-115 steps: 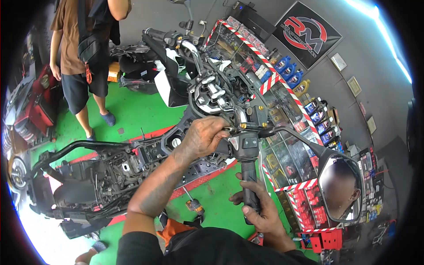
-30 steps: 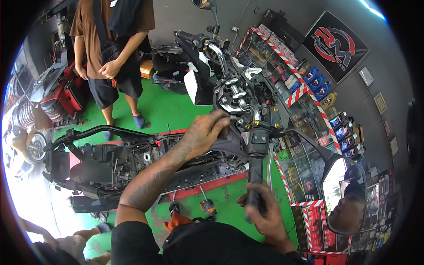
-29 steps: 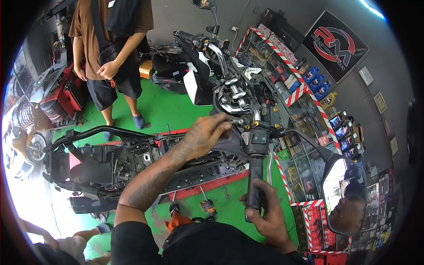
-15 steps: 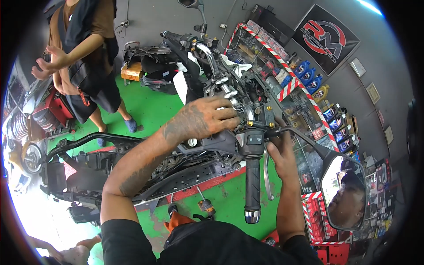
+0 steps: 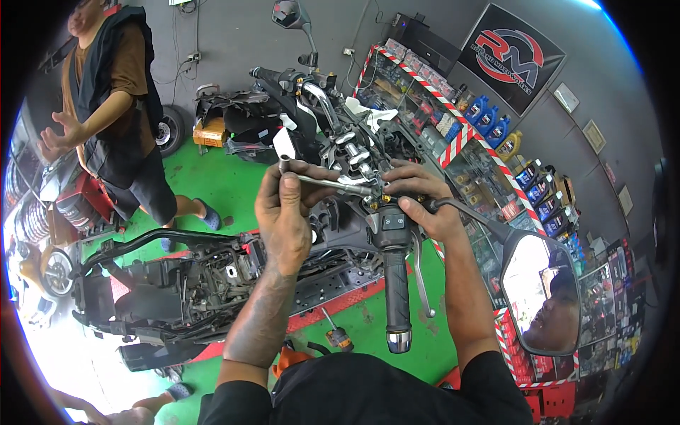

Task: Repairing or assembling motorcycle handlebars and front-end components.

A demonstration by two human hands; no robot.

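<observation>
- The left hand (image 5: 283, 219) is rising from the near edge on a bent elbow, its forearm standing almost straight away from the body.
- Its fingers and thumb are closing around a slim metal bent tool (image 5: 354, 188), with the thumb lying along the near side.
- The tool is stretching rightward from that hand toward the clamp area of the handlebar (image 5: 319, 99), its short bent end pointing up at the left; contact at the right tip is hard to tell.
- The right hand (image 5: 431, 202) is reaching far from the near right, palm down, fingers spreading leftward and partly curling over the clamp area, with the thumb lying nearer; whether it is gripping anything cannot be told.
- Just nearer, the switch housing (image 5: 394, 223) and black grip (image 5: 397, 290) are sitting between the two forearms, with the lever (image 5: 423, 276) hanging at the grip's right.
- The mirror (image 5: 545, 297) is standing right of the right forearm.
- The stripped motorcycle frame (image 5: 212, 273) is extending leftward over the green floor (image 5: 205, 177).
- At the far left, another person (image 5: 117, 106) is holding one hand out.
</observation>
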